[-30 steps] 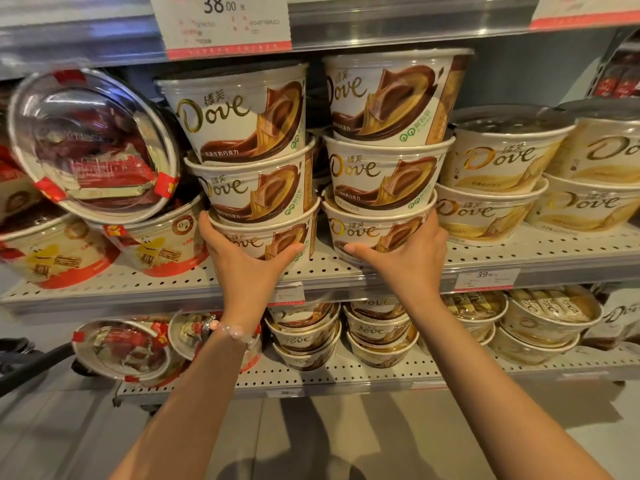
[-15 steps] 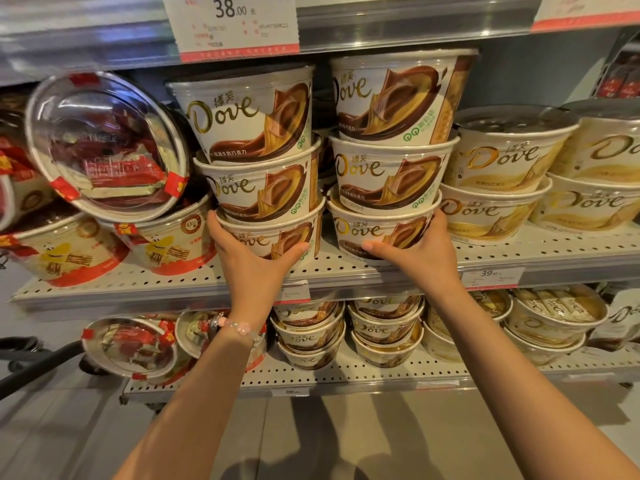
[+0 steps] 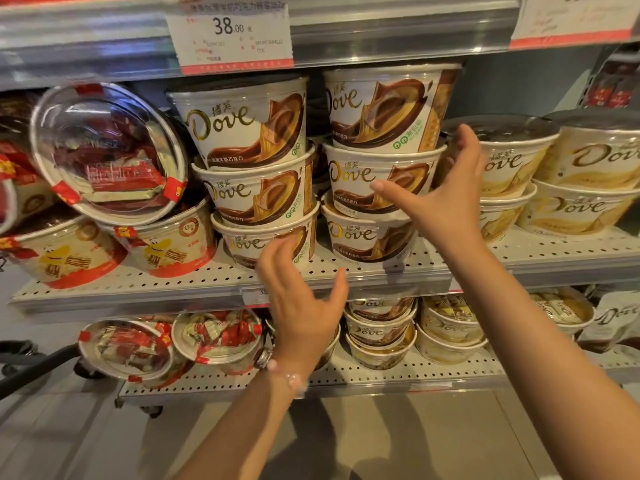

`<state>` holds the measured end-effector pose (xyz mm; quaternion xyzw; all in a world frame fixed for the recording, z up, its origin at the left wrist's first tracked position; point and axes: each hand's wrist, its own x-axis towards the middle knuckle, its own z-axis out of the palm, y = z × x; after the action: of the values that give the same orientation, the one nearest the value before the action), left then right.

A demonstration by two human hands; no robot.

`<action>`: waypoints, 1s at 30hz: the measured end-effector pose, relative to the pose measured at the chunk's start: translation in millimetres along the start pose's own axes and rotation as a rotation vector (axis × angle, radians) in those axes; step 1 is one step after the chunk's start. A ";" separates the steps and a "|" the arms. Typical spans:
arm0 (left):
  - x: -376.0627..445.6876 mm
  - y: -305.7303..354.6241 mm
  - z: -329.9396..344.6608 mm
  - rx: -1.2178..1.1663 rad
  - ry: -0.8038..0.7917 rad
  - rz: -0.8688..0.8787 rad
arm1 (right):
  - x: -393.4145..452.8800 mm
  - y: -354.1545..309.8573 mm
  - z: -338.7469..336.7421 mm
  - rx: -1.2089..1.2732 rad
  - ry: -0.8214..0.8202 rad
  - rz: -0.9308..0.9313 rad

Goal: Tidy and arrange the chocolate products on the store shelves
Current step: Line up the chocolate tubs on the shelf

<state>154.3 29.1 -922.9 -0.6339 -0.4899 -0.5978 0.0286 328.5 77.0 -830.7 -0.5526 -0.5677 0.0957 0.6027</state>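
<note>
Both hands [image 3: 301,306] [image 3: 446,199] released round tubs [image 3: 372,237].

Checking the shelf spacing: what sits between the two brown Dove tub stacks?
Nothing in front: head view shows a narrow dark gap between left stack and right stack.

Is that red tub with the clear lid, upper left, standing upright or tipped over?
Tipped. The red tub leans on its side atop other tubs, its clear lid facing outward toward the camera.

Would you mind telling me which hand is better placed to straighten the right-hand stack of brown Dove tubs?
The right hand, probably. It is open and raised at that right-hand stack, beside its middle tub. The left hand, also open, sits lower, in front of the shelf edge.
</note>
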 end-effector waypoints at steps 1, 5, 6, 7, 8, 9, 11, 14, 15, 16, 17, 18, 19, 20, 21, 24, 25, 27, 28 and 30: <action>6.6 7.1 5.7 -0.005 -0.050 0.019 | 4.0 -1.4 0.0 -0.006 -0.020 0.005; 23.9 29.4 29.0 0.064 -0.204 -0.038 | 10.2 -5.2 0.1 -0.035 -0.063 0.029; 24.3 32.1 34.1 0.076 -0.231 -0.065 | 10.3 -5.9 0.2 -0.044 -0.062 0.027; 24.6 33.7 38.9 0.084 -0.254 -0.091 | 10.6 -6.2 0.3 -0.056 -0.054 0.022; 25.2 34.3 43.8 0.095 -0.269 -0.111 | 11.4 -5.9 0.7 -0.069 -0.042 0.014; 26.0 34.7 48.3 0.111 -0.273 -0.121 | 12.3 -5.6 1.1 -0.078 -0.026 0.006; 27.3 35.2 55.4 0.147 -0.263 -0.125 | 13.3 -4.7 1.7 -0.088 0.002 0.000; 25.1 32.7 61.3 0.175 -0.245 -0.104 | 15.5 -2.2 1.2 -0.087 0.008 -0.009; 23.5 31.1 62.1 0.172 -0.235 -0.103 | 16.1 -1.3 0.4 -0.080 -0.003 -0.009; 22.7 29.8 63.1 0.159 -0.221 -0.110 | 17.4 -0.2 -0.7 -0.071 -0.017 -0.009; 22.7 28.7 64.0 0.141 -0.206 -0.117 | 18.9 1.0 -2.0 -0.063 -0.031 -0.012; 23.0 27.5 64.8 0.125 -0.193 -0.121 | 20.1 2.1 -3.1 -0.056 -0.047 -0.015; 23.5 26.6 65.4 0.116 -0.183 -0.121 | 21.2 3.2 -4.0 -0.047 -0.063 -0.019; 24.1 25.9 65.6 0.113 -0.175 -0.120 | 22.1 4.2 -4.7 -0.039 -0.080 -0.025; 24.4 25.5 65.5 0.112 -0.171 -0.117 | 22.6 4.7 -5.4 -0.033 -0.097 -0.029; 24.2 24.7 66.1 0.126 -0.187 -0.099 | 23.6 5.8 -7.5 -0.028 -0.147 -0.027; 23.8 24.7 66.1 0.137 -0.194 -0.094 | 23.3 5.0 -8.2 -0.029 -0.165 -0.025; 23.2 24.7 65.6 0.149 -0.204 -0.094 | 22.3 2.2 -10.7 -0.035 -0.210 -0.030; 23.2 24.7 65.4 0.151 -0.211 -0.100 | 22.7 0.6 -12.5 -0.051 -0.244 -0.038; 23.0 24.4 65.0 0.146 -0.229 -0.111 | 24.5 -4.8 -18.4 -0.141 -0.302 -0.065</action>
<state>213.3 70.4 -909.9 -0.6663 -0.5665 -0.4847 -0.0144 348.8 83.2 -808.1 -0.5541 -0.6749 0.1180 0.4728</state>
